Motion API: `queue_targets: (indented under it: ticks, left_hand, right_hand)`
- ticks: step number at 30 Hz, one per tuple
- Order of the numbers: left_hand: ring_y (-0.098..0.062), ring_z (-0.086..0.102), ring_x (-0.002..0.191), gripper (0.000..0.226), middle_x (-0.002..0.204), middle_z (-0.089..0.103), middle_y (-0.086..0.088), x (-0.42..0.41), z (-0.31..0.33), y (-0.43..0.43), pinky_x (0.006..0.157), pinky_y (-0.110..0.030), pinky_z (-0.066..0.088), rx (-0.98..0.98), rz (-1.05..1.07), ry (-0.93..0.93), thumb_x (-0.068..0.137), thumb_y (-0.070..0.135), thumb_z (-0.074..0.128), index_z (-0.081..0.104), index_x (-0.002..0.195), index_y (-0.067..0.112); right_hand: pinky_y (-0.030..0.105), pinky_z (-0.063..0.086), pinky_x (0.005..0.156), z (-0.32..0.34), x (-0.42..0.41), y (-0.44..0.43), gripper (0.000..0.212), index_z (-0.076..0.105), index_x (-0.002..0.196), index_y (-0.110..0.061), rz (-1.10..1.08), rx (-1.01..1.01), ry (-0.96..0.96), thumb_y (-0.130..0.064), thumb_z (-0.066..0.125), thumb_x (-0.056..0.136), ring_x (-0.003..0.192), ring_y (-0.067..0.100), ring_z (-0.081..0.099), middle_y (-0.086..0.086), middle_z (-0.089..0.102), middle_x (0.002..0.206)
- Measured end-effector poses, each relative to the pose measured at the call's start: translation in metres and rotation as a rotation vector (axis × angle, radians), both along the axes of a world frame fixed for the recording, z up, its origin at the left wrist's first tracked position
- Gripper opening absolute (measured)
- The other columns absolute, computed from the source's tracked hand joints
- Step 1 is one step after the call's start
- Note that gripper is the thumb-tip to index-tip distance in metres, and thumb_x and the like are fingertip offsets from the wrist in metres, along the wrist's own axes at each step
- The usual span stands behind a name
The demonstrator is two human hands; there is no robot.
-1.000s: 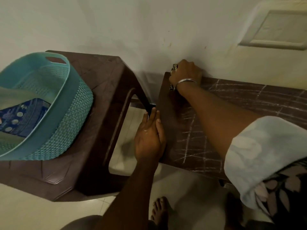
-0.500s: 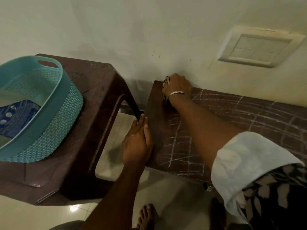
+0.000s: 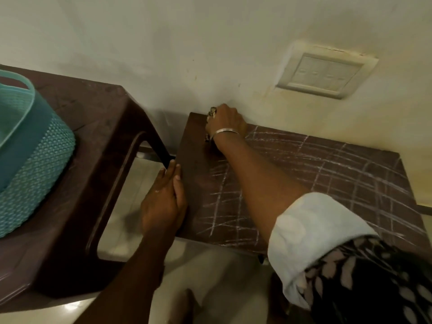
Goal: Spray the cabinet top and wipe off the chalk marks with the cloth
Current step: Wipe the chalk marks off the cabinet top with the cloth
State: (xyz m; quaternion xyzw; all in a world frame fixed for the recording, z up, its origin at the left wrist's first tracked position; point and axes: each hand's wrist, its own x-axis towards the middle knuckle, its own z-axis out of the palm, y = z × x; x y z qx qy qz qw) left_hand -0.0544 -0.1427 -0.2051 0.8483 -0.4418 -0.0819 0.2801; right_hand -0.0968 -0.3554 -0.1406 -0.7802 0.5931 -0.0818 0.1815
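The brown cabinet top [image 3: 346, 183] is crossed by white chalk marks [image 3: 233, 206], except for a bare strip along its left side. My right hand [image 3: 225, 123] sits at the far left corner against the wall, fingers curled round a patterned cloth [image 3: 211, 112] that peeks out past the knuckles. My left hand [image 3: 164, 199] rests flat with straight fingers on the cabinet's left edge. No spray bottle is in view.
A brown plastic stool [image 3: 98, 141] stands to the left with a gap to the cabinet. A teal woven basket [image 3: 39, 164] sits on it. A switch plate [image 3: 325, 73] is on the wall. Pale floor tiles [image 3: 210, 277] lie below.
The view has shifted left and down, so the cabinet sits lower in frame. My right hand stays at the far left corner with the cloth; my left hand stays on the edge.
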Motion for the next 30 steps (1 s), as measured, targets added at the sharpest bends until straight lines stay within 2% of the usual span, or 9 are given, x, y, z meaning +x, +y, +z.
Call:
queue_targets:
  ticks: [3,5,9,11,15,17,21,27,30]
  left_hand:
    - [-0.017,0.038,0.146,0.060,0.158,0.039,0.007,-0.001,-0.001,0.000,0.111,-0.033,0.036,0.048,-0.028,-0.029,0.102,0.043,0.016,0.046,0.150,0.024]
    - [-0.018,0.031,0.149,0.060,0.162,0.032,0.006,0.004,-0.003,0.000,0.116,-0.034,0.030,0.076,-0.058,-0.018,0.102,0.043,0.017,0.039,0.154,0.022]
    - [-0.013,-0.001,0.153,0.066,0.164,0.000,0.008,0.008,-0.014,0.005,0.125,-0.038,0.006,0.105,-0.253,-0.046,0.101,0.048,0.014,0.015,0.159,0.017]
    - [-0.015,-0.001,0.153,0.069,0.165,0.004,0.001,0.007,-0.015,0.009,0.125,-0.041,0.005,0.092,-0.280,-0.079,0.099,0.046,0.014,0.018,0.158,0.012]
    - [-0.026,0.020,0.153,0.068,0.163,0.026,-0.013,0.004,-0.011,0.007,0.125,-0.045,0.013,0.061,-0.275,-0.141,0.097,0.039,0.023,0.034,0.153,0.004]
    - [-0.027,0.021,0.153,0.068,0.163,0.025,-0.013,0.003,-0.009,0.010,0.125,-0.045,0.012,0.078,-0.278,-0.153,0.096,0.038,0.023,0.034,0.153,0.004]
    - [-0.024,0.018,0.153,0.069,0.164,0.022,-0.011,-0.004,-0.009,0.020,0.126,-0.045,0.014,0.077,-0.289,-0.174,0.095,0.038,0.024,0.032,0.155,0.005]
    - [-0.020,0.012,0.153,0.071,0.165,0.021,-0.011,-0.003,-0.011,0.020,0.126,-0.046,0.016,0.088,-0.291,-0.178,0.093,0.039,0.025,0.030,0.156,0.007]
    - [-0.021,0.014,0.153,0.071,0.165,0.021,-0.011,-0.004,-0.010,0.020,0.125,-0.045,0.018,0.081,-0.288,-0.167,0.093,0.039,0.025,0.030,0.156,0.008]
  right_hand:
    - [0.032,0.041,0.069,-0.011,-0.013,0.017,0.024,0.063,0.108,-0.011,0.024,-0.055,0.036,-0.030,0.060,0.093,0.102,0.032,0.062,0.012,0.064,0.113]
    - [0.033,0.042,0.072,-0.011,-0.012,0.017,0.027,0.062,0.109,-0.011,0.020,-0.052,0.011,-0.033,0.059,0.093,0.103,0.033,0.062,0.013,0.064,0.113]
    - [0.031,0.041,0.070,0.003,-0.005,0.000,0.028,0.061,0.113,-0.013,-0.027,-0.011,-0.029,-0.030,0.062,0.091,0.103,0.029,0.062,0.010,0.064,0.115]
    - [0.031,0.043,0.070,-0.002,-0.008,0.006,0.026,0.062,0.111,-0.013,-0.004,-0.022,-0.027,-0.031,0.059,0.093,0.102,0.029,0.063,0.010,0.064,0.114]
    - [0.037,0.049,0.080,-0.017,-0.024,0.033,0.028,0.066,0.110,-0.015,0.012,-0.074,0.036,-0.034,0.057,0.092,0.105,0.034,0.062,0.013,0.064,0.116]
    - [0.038,0.049,0.082,-0.014,-0.023,0.031,0.029,0.065,0.111,-0.013,0.022,-0.058,0.027,-0.034,0.057,0.092,0.107,0.036,0.062,0.014,0.064,0.117]
    - [0.034,0.046,0.078,0.000,-0.016,0.015,0.030,0.060,0.114,-0.010,0.020,-0.046,-0.011,-0.033,0.057,0.094,0.106,0.032,0.061,0.013,0.063,0.117]
    - [0.038,0.049,0.083,-0.014,-0.029,0.062,0.028,0.063,0.114,-0.014,0.036,-0.075,0.033,-0.032,0.057,0.093,0.109,0.035,0.060,0.014,0.062,0.119]
    - [0.038,0.049,0.083,-0.008,-0.025,0.054,0.028,0.064,0.114,-0.014,0.037,-0.042,0.010,-0.032,0.058,0.093,0.110,0.035,0.060,0.014,0.063,0.119]
